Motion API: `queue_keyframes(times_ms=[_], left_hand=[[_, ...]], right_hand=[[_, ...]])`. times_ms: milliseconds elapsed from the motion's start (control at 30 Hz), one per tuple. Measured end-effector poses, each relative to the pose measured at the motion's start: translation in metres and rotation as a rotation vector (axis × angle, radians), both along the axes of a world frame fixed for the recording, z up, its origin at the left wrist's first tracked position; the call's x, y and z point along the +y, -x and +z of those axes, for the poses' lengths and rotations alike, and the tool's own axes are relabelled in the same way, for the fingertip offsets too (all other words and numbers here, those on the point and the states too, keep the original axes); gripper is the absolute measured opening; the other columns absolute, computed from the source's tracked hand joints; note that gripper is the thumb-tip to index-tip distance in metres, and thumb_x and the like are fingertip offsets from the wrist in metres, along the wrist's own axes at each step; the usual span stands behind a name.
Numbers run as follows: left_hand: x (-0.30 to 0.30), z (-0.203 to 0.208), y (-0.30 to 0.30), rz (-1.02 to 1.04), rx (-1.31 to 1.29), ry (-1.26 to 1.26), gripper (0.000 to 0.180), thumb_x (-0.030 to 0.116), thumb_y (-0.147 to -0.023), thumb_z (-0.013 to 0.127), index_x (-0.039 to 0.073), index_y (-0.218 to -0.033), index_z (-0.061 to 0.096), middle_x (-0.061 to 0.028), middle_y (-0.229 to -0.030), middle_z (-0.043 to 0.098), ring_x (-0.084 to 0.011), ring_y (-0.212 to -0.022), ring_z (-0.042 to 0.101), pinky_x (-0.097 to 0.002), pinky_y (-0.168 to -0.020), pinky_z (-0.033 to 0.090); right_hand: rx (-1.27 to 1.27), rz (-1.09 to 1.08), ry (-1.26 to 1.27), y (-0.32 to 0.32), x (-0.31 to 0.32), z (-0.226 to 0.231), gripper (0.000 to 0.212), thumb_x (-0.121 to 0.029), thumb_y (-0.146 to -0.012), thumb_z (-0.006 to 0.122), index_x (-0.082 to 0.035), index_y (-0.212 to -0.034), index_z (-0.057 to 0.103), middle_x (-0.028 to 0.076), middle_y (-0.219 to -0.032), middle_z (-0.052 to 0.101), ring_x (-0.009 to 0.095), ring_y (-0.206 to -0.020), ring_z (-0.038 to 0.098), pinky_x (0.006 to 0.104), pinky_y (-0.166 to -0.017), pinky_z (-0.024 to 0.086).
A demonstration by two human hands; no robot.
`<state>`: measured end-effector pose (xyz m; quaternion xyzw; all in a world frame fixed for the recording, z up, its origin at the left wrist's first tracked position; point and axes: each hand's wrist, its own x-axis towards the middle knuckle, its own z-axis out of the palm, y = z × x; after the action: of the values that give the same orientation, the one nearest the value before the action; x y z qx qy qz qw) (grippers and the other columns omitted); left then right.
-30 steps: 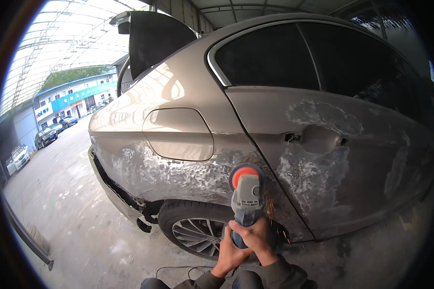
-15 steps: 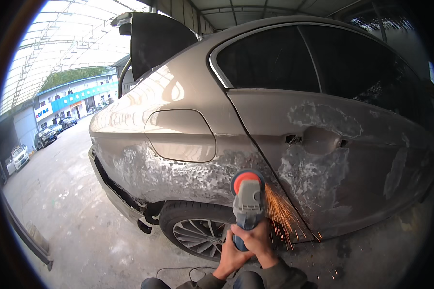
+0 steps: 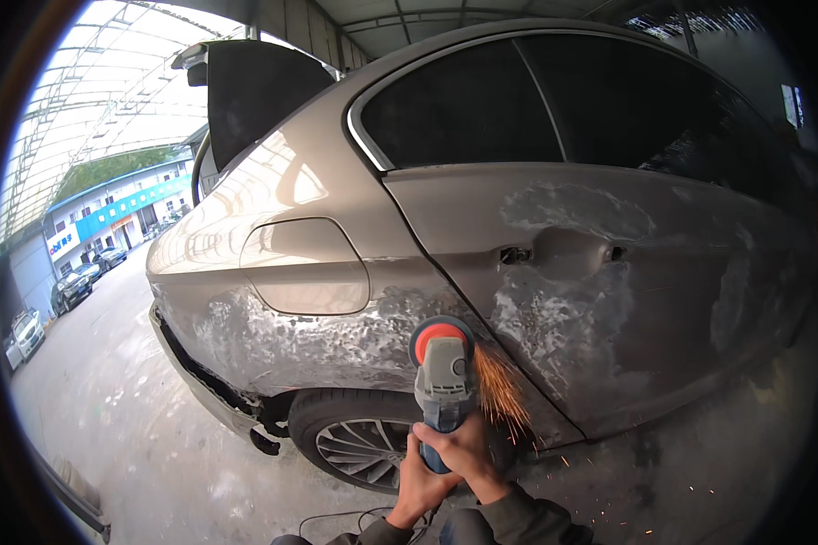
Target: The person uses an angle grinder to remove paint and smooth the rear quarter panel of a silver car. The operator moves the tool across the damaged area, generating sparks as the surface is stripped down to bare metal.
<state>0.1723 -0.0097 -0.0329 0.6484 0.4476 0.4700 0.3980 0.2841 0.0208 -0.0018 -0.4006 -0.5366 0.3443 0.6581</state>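
My left hand (image 3: 418, 483) and my right hand (image 3: 466, 454) are both wrapped round the blue-grey body of an angle grinder (image 3: 445, 377). The grinder's round disc with a red centre (image 3: 441, 336) is against the rear side panel of a beige car (image 3: 336, 154), above the wheel and just left of the door gap. Orange sparks (image 3: 502, 391) spray from its right side, down toward the floor. Around the disc the panel is sanded to rough, patchy bare metal (image 3: 318, 341). The disc's contact face is hidden.
Below the panel is the rear wheel (image 3: 364, 450). A loose bumper edge (image 3: 195, 372) hangs at left. The rear door (image 3: 563, 327) has sanded patches and an opening where its handle sits. A black cable (image 3: 336, 520) lies on the floor by my legs. Parked cars (image 3: 71, 292) stand outside.
The car has shifted left in the picture as the view turned. My hands and the grinder stay at nearly the same spot on the panel. The spark spray is shorter.
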Motion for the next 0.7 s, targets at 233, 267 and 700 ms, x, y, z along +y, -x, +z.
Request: queue_keyframes(times_ms=[233,267,700], left_hand=[[0.009,0.019,-0.007,0.058,0.013,-0.137,0.080,0.024,-0.064,0.089,-0.001,-0.125,0.044,-0.0219,-0.106,0.067,-0.0300,-0.097,0.067,-0.0393,-0.087,0.052],[0.007,0.015,-0.007,0.058,0.023,-0.138,0.080,0.024,-0.063,0.089,-0.002,-0.124,0.044,-0.0219,-0.105,0.067,-0.0301,-0.097,0.067,-0.0393,-0.087,0.052],[0.000,0.019,-0.011,0.082,0.054,-0.108,0.079,0.026,-0.063,0.088,-0.001,-0.123,0.043,-0.0212,-0.104,0.066,-0.0295,-0.095,0.067,-0.0388,-0.085,0.052]], right_hand=[[-0.022,-0.023,0.048,-0.004,0.007,0.015,0.053,-0.022,-0.071,0.083,0.000,-0.114,0.062,0.012,-0.102,0.071,0.023,-0.090,0.069,0.0361,-0.082,0.053],[-0.006,-0.060,0.000,-0.003,0.008,0.010,0.053,-0.022,-0.071,0.083,-0.001,-0.115,0.062,0.012,-0.102,0.071,0.023,-0.090,0.069,0.0361,-0.082,0.053],[0.041,0.010,0.028,-0.005,0.004,0.011,0.047,-0.020,-0.070,0.082,-0.001,-0.108,0.063,0.010,-0.095,0.070,0.021,-0.085,0.068,0.0358,-0.080,0.054]])
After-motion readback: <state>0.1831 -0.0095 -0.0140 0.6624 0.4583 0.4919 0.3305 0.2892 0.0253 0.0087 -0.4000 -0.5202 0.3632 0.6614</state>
